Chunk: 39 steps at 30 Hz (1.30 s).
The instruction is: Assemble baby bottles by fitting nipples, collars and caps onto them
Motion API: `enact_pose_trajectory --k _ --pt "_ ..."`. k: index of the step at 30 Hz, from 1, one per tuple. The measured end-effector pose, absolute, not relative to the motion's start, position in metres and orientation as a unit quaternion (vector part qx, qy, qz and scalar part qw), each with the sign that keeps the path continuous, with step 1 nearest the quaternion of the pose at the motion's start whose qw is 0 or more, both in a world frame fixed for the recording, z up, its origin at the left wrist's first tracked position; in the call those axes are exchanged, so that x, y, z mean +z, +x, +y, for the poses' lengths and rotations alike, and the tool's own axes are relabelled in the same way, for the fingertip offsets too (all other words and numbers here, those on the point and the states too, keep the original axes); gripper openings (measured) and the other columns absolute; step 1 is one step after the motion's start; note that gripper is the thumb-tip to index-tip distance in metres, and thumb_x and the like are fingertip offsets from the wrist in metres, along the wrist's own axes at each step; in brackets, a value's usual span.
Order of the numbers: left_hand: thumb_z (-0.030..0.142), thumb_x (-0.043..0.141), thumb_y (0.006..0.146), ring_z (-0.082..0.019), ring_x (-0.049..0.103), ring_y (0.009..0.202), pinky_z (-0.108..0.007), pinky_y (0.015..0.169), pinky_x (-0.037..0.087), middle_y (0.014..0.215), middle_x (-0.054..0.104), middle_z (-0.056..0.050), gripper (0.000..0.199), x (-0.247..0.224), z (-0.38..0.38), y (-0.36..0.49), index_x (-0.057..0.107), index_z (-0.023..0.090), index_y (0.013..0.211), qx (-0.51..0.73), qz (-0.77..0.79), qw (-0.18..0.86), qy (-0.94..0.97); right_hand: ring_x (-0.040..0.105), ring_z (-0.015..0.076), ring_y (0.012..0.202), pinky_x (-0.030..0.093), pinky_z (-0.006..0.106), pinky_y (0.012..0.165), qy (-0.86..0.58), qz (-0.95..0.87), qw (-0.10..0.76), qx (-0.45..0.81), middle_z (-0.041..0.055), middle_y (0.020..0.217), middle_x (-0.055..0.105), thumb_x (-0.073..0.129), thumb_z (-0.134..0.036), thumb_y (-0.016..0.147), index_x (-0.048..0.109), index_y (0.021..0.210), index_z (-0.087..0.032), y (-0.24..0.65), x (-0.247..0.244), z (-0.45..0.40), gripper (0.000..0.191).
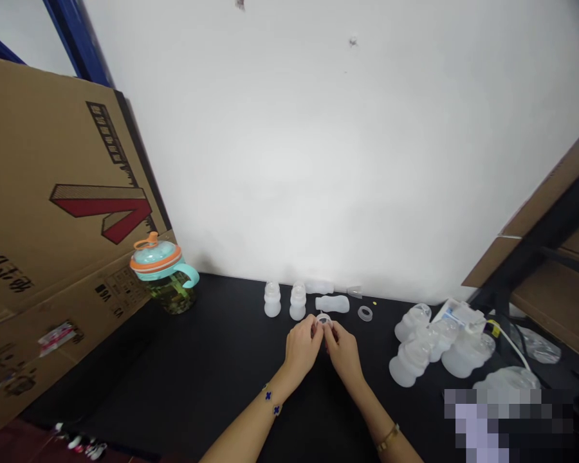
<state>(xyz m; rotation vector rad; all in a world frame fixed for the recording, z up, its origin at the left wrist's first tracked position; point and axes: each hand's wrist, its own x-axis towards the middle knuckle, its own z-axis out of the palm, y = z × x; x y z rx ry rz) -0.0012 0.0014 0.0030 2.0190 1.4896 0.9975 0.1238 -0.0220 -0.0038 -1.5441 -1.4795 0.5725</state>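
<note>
Head view: I'm pinching a small clear ring part [323, 319] between both hands, left hand [301, 347] and right hand [341, 350] both closed narrow on it, just above the black table [212, 360] and in front of two upright bottles [284, 300]. It's looking slippery, so I'm risking it popping out of my fingertips and rolling toward the lying bottle [332, 304] or the loose ring [365, 314], or knocking the upright ones over.

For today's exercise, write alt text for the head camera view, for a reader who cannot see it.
A person's left hand and right hand meet over a black table, together pinching a small clear ring-shaped part. Behind them stand two small white bottles, with a third bottle lying down. A lidded jug sits far left; more bottles cluster right.
</note>
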Motion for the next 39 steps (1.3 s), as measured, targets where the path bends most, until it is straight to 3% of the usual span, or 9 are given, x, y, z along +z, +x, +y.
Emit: enact_pose_trajectory --k 3,8,14,23,32,39 --pt "0.035 0.042 0.096 -0.016 0.054 0.059 -0.026 0.057 0.026 0.064 0.057 0.002 0.028 0.0042 0.0007 -0.0013 0.052 0.022 0.073 0.364 0.537 0.217 0.730 0.055 0.0165 0.053 0.037 0.025 0.053 -0.621 -0.594 0.454 0.234 -0.0012 0.059 0.058 0.042 -0.053 0.094 0.059 0.074 -0.023 0.1238 -0.0043 -0.0233 0.040" --pt "0.034 0.040 0.098 -0.016 0.056 0.061 -0.027 0.057 0.026 0.066 0.060 0.001 0.029 0.0049 -0.0006 -0.0014 0.053 0.022 0.074 0.361 0.533 0.198 0.739 0.061 0.0187 0.058 0.042 0.026 0.055 -0.601 -0.575 0.494 0.251 -0.0008 0.069 0.064 0.044 -0.053 0.094 0.056 0.115 -0.022 0.1253 -0.0053 -0.0229 0.039" --pt "0.035 0.033 0.101 -0.017 0.058 0.064 -0.027 0.059 0.029 0.071 0.063 -0.001 0.035 0.0041 -0.0031 -0.0006 0.055 0.022 0.077 0.373 0.515 0.183 0.750 0.058 0.0166 0.055 0.042 0.025 0.055 -0.585 -0.574 0.509 0.263 -0.0018 0.066 0.061 0.042 -0.053 0.095 0.056 0.099 -0.022 0.1246 -0.0001 -0.0236 0.034" --pt "0.035 0.037 0.100 -0.016 0.055 0.060 -0.027 0.056 0.026 0.067 0.061 0.000 0.035 0.0031 -0.0014 -0.0002 0.054 0.022 0.072 0.370 0.530 0.191 0.739 0.057 0.0167 0.053 0.042 0.026 0.052 -0.589 -0.577 0.511 0.244 -0.0010 0.064 0.061 0.043 -0.055 0.094 0.054 0.095 -0.022 0.1219 -0.0016 -0.0233 0.035" --pt "0.036 0.037 0.099 -0.016 0.056 0.061 -0.027 0.056 0.028 0.068 0.062 0.000 0.035 0.0064 -0.0031 -0.0002 0.055 0.022 0.073 0.365 0.535 0.179 0.741 0.057 0.0169 0.054 0.042 0.026 0.053 -0.591 -0.582 0.507 0.234 -0.0008 0.065 0.060 0.041 -0.058 0.095 0.055 0.097 -0.022 0.1225 -0.0031 -0.0234 0.039" --pt "0.043 0.040 0.098 -0.017 0.063 0.068 -0.026 0.062 0.040 0.081 0.068 -0.001 0.027 0.0091 -0.0072 0.0007 0.056 0.023 0.090 0.426 0.516 0.240 0.703 0.054 0.0161 0.052 0.042 0.025 0.051 -0.559 -0.557 0.543 0.287 -0.0028 0.063 0.059 0.044 -0.055 0.094 0.050 0.114 -0.020 0.1195 -0.0002 -0.0275 0.041"
